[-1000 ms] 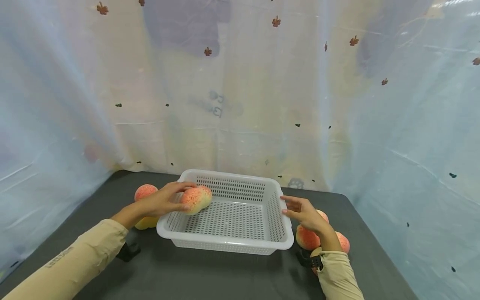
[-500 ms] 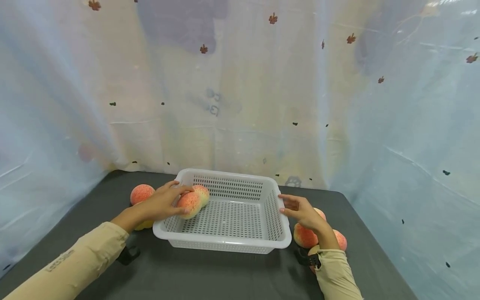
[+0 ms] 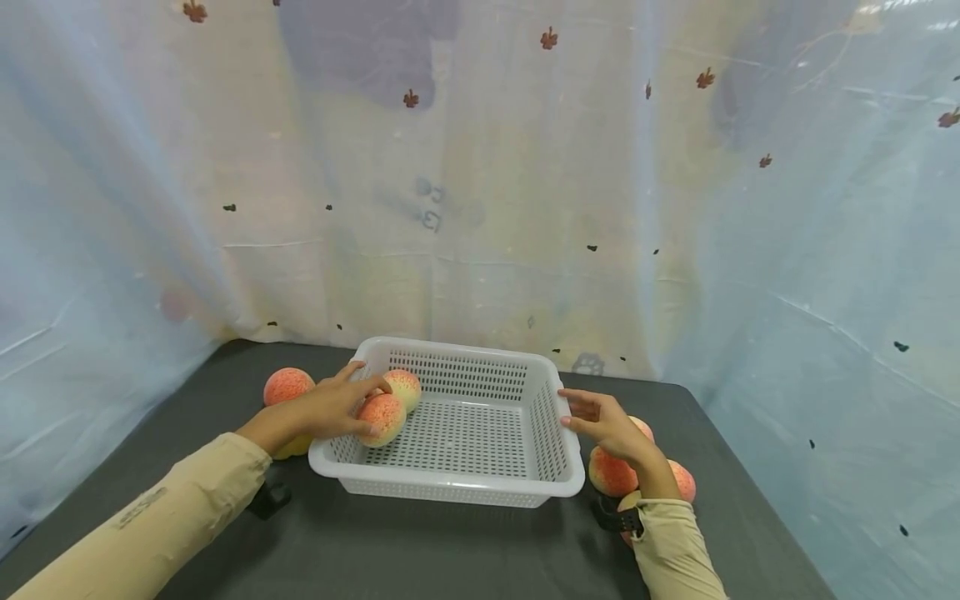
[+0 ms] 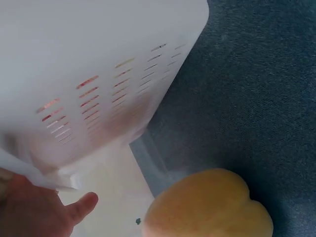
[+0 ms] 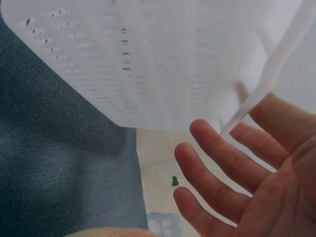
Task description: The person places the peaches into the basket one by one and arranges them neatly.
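Note:
A white slotted plastic basket [image 3: 450, 492] stands in the middle of the dark table. Inside its left end, my left hand [image 3: 333, 407] holds a red-and-yellow peach [image 3: 384, 419], thumb on the near side and fingers over the top. Behind it in the basket lies another peach [image 3: 405, 387]. One left finger [image 4: 81, 208] sticks out below the rim in the left wrist view. My right hand [image 3: 607, 427] touches the basket's right rim with thumb and index finger. In the right wrist view, its other fingers [image 5: 212, 190] are spread loosely outside the wall.
Left of the basket lie a red peach [image 3: 288, 386] and a yellow fruit [image 3: 294, 448], partly behind the left hand. Several peaches [image 3: 611, 473] sit around the right wrist on the dark table [image 3: 420, 550]. A pale patterned curtain [image 3: 495, 275] closes off the back and sides.
My left hand has lowered the peach into the basket's left end, nearer its front, so more of the other peach shows. The right hand has stayed at the rim.

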`<control>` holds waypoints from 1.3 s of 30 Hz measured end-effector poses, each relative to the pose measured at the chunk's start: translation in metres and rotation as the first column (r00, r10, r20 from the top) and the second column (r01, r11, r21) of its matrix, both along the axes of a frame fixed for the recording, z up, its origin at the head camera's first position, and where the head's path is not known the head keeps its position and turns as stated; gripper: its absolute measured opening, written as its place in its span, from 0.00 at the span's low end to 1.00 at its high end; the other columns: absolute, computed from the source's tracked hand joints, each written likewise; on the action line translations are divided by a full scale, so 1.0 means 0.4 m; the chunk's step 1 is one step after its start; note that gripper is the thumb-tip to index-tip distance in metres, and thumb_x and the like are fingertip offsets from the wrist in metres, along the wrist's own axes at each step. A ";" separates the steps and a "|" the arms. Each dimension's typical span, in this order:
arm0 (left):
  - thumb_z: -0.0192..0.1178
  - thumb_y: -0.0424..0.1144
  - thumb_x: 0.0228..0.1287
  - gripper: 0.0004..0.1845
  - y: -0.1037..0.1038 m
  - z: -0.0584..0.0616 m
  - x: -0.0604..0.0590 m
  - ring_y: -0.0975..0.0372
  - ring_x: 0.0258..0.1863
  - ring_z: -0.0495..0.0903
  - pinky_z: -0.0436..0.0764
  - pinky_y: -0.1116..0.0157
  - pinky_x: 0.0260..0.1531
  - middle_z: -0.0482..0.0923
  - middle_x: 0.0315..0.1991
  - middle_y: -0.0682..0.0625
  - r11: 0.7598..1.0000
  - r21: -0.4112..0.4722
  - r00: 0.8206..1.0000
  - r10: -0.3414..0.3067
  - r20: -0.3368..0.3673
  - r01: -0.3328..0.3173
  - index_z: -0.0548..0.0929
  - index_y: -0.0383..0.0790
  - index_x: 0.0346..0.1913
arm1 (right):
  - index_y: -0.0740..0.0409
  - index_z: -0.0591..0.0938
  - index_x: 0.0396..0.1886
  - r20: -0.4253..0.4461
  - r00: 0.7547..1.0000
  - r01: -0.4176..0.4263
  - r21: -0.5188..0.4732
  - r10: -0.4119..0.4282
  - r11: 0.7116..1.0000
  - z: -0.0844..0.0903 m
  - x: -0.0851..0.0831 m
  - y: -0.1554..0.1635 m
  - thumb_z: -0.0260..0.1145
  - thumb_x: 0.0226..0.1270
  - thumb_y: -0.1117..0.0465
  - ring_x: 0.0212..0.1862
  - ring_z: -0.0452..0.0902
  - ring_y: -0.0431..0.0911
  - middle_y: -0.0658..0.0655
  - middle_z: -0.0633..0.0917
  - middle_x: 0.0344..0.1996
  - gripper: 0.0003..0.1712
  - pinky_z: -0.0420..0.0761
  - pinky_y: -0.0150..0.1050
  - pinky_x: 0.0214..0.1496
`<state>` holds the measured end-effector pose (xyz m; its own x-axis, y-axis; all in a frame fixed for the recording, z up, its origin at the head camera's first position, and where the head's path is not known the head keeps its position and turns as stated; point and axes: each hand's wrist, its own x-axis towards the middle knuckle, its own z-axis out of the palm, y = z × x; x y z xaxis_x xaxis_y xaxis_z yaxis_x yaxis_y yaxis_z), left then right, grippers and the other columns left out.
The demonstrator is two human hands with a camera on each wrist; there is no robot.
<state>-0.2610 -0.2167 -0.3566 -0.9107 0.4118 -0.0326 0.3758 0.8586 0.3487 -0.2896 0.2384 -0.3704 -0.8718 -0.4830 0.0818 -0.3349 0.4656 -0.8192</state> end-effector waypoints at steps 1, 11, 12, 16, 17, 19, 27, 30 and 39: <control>0.72 0.52 0.60 0.31 0.001 0.001 0.000 0.33 0.79 0.44 0.55 0.25 0.65 0.68 0.73 0.36 1.000 -0.003 1.000 -0.002 0.007 0.002 0.73 0.52 0.64 | 0.68 0.67 0.74 0.001 1.000 0.001 0.002 -0.001 1.000 0.000 0.000 -0.001 0.66 0.73 0.60 0.62 0.79 0.65 0.73 0.79 0.63 0.35 0.81 0.58 0.62; 0.73 0.50 0.59 0.27 0.018 0.005 0.003 0.35 0.80 0.40 0.57 0.27 0.65 0.80 0.58 0.44 1.000 -0.018 0.999 0.027 0.045 -0.026 0.76 0.53 0.60 | 0.68 0.66 0.75 -0.001 1.000 -0.003 0.002 0.003 1.000 0.002 0.003 -0.005 0.65 0.74 0.59 0.65 0.76 0.66 0.73 0.77 0.64 0.35 0.79 0.59 0.63; 0.73 0.49 0.59 0.27 0.020 0.006 0.005 0.35 0.80 0.40 0.57 0.28 0.66 0.81 0.58 0.44 0.999 -0.017 0.998 0.033 0.049 -0.032 0.76 0.53 0.60 | 0.68 0.67 0.74 0.003 1.000 0.003 0.000 -0.003 1.000 0.001 0.002 -0.005 0.65 0.74 0.59 0.65 0.77 0.66 0.73 0.78 0.64 0.35 0.79 0.59 0.63; 0.75 0.45 0.58 0.29 0.026 0.013 0.015 0.36 0.80 0.38 0.54 0.27 0.67 0.79 0.62 0.42 0.999 -0.012 0.996 0.052 0.067 -0.052 0.78 0.50 0.62 | 0.67 0.67 0.74 0.012 1.000 0.015 -0.002 -0.015 1.000 0.001 0.004 -0.007 0.66 0.73 0.59 0.64 0.78 0.65 0.72 0.79 0.64 0.35 0.79 0.60 0.63; 0.75 0.45 0.58 0.30 0.027 0.014 0.017 0.36 0.80 0.38 0.54 0.27 0.68 0.78 0.64 0.42 0.998 -0.014 0.996 0.058 0.069 -0.057 0.78 0.49 0.63 | 0.68 0.67 0.74 0.004 1.000 0.011 0.005 -0.011 1.000 0.002 0.005 -0.007 0.66 0.73 0.59 0.64 0.78 0.65 0.73 0.79 0.63 0.35 0.79 0.60 0.63; 0.75 0.45 0.57 0.31 0.030 0.017 0.020 0.36 0.80 0.38 0.54 0.27 0.67 0.74 0.69 0.39 0.998 -0.020 0.996 0.066 0.068 -0.065 0.78 0.47 0.64 | 0.68 0.67 0.74 0.003 1.000 0.014 0.008 -0.014 1.000 0.003 0.005 -0.006 0.66 0.73 0.59 0.63 0.78 0.65 0.73 0.79 0.63 0.35 0.79 0.60 0.63; 0.76 0.47 0.56 0.33 0.024 0.009 0.019 0.36 0.80 0.41 0.53 0.26 0.67 0.69 0.73 0.39 0.999 0.003 0.999 0.042 0.035 -0.042 0.78 0.45 0.65 | 0.68 0.67 0.75 0.016 1.000 0.021 0.009 -0.022 1.000 0.004 0.008 -0.002 0.66 0.73 0.59 0.63 0.78 0.64 0.72 0.79 0.63 0.36 0.79 0.60 0.63; 0.74 0.48 0.58 0.33 0.020 0.008 0.017 0.36 0.80 0.43 0.54 0.25 0.66 0.67 0.74 0.38 0.999 0.018 0.999 0.031 0.020 -0.032 0.78 0.44 0.65 | 0.68 0.67 0.74 0.014 1.000 0.017 0.004 -0.017 1.000 0.001 0.005 -0.002 0.66 0.73 0.59 0.63 0.79 0.64 0.72 0.79 0.63 0.36 0.79 0.59 0.63; 0.63 0.47 0.71 0.27 -0.061 0.034 0.031 0.34 0.71 0.64 0.66 0.32 0.65 0.70 0.70 0.33 0.972 0.234 0.992 0.038 -0.122 -0.009 0.75 0.37 0.67 | 0.70 0.66 0.74 -0.011 1.000 -0.015 0.003 0.015 1.000 0.005 0.009 -0.003 0.65 0.73 0.60 0.61 0.80 0.65 0.74 0.80 0.61 0.35 0.81 0.58 0.61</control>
